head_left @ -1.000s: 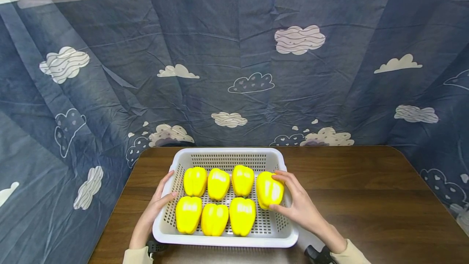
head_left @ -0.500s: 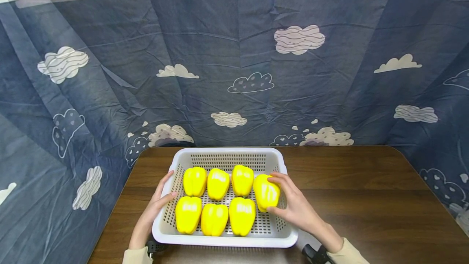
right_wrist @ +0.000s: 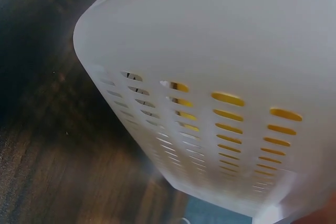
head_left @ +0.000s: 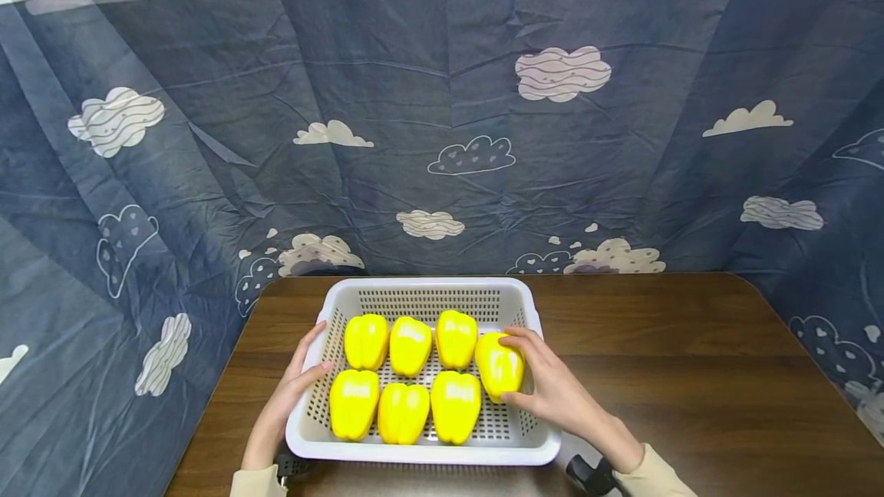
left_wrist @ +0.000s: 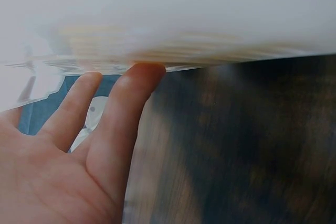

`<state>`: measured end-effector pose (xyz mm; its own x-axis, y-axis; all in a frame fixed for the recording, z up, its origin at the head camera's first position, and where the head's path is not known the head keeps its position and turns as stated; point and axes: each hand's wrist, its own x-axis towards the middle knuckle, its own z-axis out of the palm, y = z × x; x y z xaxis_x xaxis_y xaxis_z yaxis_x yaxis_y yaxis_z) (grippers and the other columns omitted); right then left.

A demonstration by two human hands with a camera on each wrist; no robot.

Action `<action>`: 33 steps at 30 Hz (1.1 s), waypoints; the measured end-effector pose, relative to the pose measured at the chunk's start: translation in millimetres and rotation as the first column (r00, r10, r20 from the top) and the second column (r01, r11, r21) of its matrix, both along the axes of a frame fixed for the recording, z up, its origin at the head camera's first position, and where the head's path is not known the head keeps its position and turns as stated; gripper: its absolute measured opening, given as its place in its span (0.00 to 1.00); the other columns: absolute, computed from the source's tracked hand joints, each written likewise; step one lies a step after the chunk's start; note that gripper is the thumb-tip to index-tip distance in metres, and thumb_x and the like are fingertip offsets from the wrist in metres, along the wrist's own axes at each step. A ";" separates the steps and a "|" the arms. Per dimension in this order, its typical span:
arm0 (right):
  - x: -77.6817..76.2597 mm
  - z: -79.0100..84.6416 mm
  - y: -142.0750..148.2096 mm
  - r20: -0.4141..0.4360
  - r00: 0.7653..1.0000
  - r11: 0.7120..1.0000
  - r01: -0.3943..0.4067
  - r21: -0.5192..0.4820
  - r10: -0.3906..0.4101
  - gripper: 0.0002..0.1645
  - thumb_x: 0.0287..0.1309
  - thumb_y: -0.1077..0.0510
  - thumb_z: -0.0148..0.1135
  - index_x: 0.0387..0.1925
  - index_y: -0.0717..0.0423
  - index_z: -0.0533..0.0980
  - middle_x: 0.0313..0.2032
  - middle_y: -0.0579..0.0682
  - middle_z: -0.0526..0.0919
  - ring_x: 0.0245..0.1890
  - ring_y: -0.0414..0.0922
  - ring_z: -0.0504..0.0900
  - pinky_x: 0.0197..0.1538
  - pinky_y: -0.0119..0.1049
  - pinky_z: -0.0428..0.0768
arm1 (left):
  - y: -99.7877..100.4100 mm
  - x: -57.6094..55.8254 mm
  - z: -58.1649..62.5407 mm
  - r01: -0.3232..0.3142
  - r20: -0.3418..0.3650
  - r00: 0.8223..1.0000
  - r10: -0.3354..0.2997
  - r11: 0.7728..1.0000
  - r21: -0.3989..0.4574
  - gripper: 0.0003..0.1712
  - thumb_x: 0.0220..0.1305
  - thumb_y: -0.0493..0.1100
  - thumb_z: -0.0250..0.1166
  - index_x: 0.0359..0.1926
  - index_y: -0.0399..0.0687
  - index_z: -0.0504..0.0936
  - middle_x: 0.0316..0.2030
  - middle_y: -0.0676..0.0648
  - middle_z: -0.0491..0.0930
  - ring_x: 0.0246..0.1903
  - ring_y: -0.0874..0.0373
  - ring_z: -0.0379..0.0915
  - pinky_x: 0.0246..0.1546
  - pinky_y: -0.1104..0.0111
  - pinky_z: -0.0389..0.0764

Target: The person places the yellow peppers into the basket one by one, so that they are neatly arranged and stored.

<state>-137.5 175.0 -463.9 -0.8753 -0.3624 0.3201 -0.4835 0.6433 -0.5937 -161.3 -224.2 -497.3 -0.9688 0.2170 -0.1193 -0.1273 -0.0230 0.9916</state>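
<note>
In the head view, a white slotted plastic basket holds several yellow bell peppers. The left hand grips the basket's left rim, thumb over the edge. From the left wrist, that hand's other fingers reach up against the slotted outer wall. My right hand reaches over the right rim and holds the rightmost bell pepper between thumb and fingers, inside the basket. The right wrist view is mostly the basket's outer wall, yellow showing through its slots; the grasp itself is hidden there.
The basket is on a brown wooden table, towards its left part. A dark blue curtain with pale clouds hangs behind and along the sides. Black wrist straps sit near both cuffs.
The right hand has shifted the rightmost bell pepper slightly left and towards the front, lower in the basket. The left hand stays on the rim.
</note>
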 end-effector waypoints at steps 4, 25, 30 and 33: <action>-0.5 0.6 -0.9 0.025 1.000 1.000 -0.005 0.031 0.004 0.44 0.33 0.61 0.80 0.56 0.62 0.71 0.63 0.58 0.66 0.62 0.57 0.67 0.58 0.54 0.68 | 0.0 0.1 0.0 -0.002 0.002 1.000 0.002 1.000 0.001 0.38 0.68 0.39 0.49 0.73 0.63 0.46 0.72 0.39 0.42 0.65 0.32 0.49 0.53 0.43 0.67; 0.3 3.0 -1.2 0.055 0.998 0.995 -0.012 0.102 0.006 0.45 0.36 0.56 0.80 0.59 0.61 0.69 0.63 0.58 0.67 0.60 0.55 0.69 0.58 0.53 0.68 | -0.3 -0.3 0.5 0.012 -0.007 1.000 -0.012 1.000 -0.008 0.38 0.69 0.40 0.49 0.74 0.62 0.45 0.72 0.39 0.42 0.66 0.33 0.49 0.53 0.44 0.66; -0.1 2.9 -0.1 0.078 0.997 0.998 -0.002 0.057 -0.002 0.42 0.43 0.57 0.76 0.61 0.60 0.67 0.62 0.56 0.68 0.61 0.55 0.68 0.58 0.53 0.68 | -1.5 -0.3 1.0 0.022 -0.008 1.000 -0.022 1.000 -0.016 0.37 0.69 0.40 0.49 0.74 0.62 0.45 0.72 0.39 0.42 0.66 0.32 0.49 0.53 0.44 0.67; 0.1 3.6 1.6 0.080 0.997 1.000 0.008 -0.003 -0.008 0.40 0.48 0.59 0.73 0.62 0.61 0.65 0.60 0.56 0.70 0.62 0.57 0.67 0.58 0.55 0.67 | -2.9 0.1 3.3 0.022 0.003 1.000 -0.022 0.999 -0.041 0.36 0.71 0.41 0.49 0.74 0.63 0.45 0.72 0.38 0.43 0.64 0.31 0.52 0.50 0.44 0.71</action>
<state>-137.4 176.6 -460.3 -0.9010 -0.3544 0.2503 -0.4294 0.6452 -0.6319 -161.2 -227.1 -494.0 -0.9636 0.2332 -0.1307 -0.1295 0.0208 0.9914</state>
